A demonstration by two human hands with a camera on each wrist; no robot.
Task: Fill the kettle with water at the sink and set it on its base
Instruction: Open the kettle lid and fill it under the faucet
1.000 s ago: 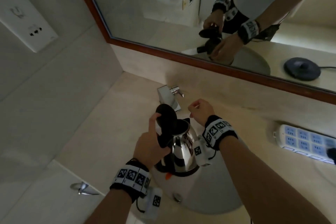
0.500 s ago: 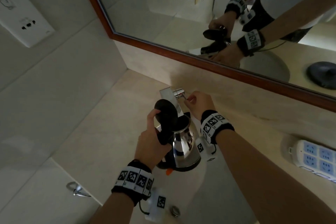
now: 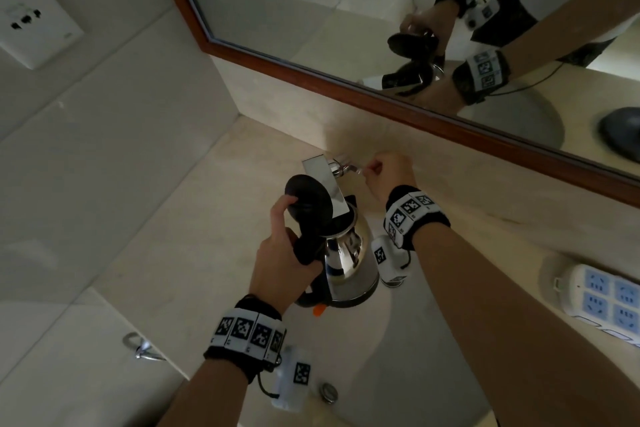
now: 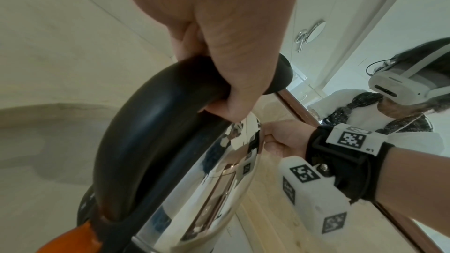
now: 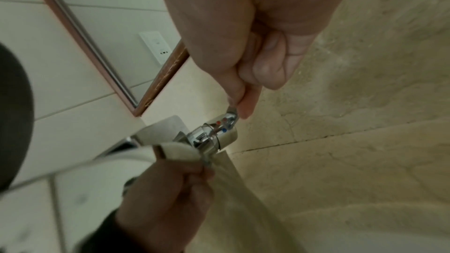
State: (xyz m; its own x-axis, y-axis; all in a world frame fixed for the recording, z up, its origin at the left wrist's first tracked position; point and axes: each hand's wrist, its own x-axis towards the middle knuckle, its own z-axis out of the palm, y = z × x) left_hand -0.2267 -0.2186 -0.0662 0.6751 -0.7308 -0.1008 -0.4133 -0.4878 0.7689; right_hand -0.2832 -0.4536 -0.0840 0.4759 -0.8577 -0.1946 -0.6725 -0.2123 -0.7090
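Sink [image 3: 433, 374]: white basin set into a beige stone counter [image 3: 194, 218], taken here as the reference point. Nearest the viewer, a metal drain fitting [image 3: 328, 392] sits at the near edge of the sink. Left hand [image 3: 277, 263], wrist band with printed markers, is above the sink's left part; its fingers are curled round the black handle [image 4: 151, 122] of the kettle [image 3: 349, 263], thumb raised against the open black lid [image 3: 306, 199]. The kettle, polished steel with an orange tab at its foot, is held upright over the sink, its mouth under the flat chrome spout [image 3: 323, 182]. Whether water is running cannot be confirmed; the kettle mouth is dark in the head view. Right hand [image 3: 388, 177] is behind the sink at the tap [image 5: 214, 134]; thumb and forefinger pinch the thin lever [image 5: 232, 112], the other fingers folded into the palm. Red and blue dots mark the tap body. To the right of the sink, a white power strip [image 3: 609, 305] with blue sockets lies on the counter. Behind the sink, a wood-framed mirror [image 3: 311, 69] on the wall reflects both hands and a round black base [image 3: 623, 130]. Left of the sink, a wall socket [image 3: 31, 28] is mounted on tile.
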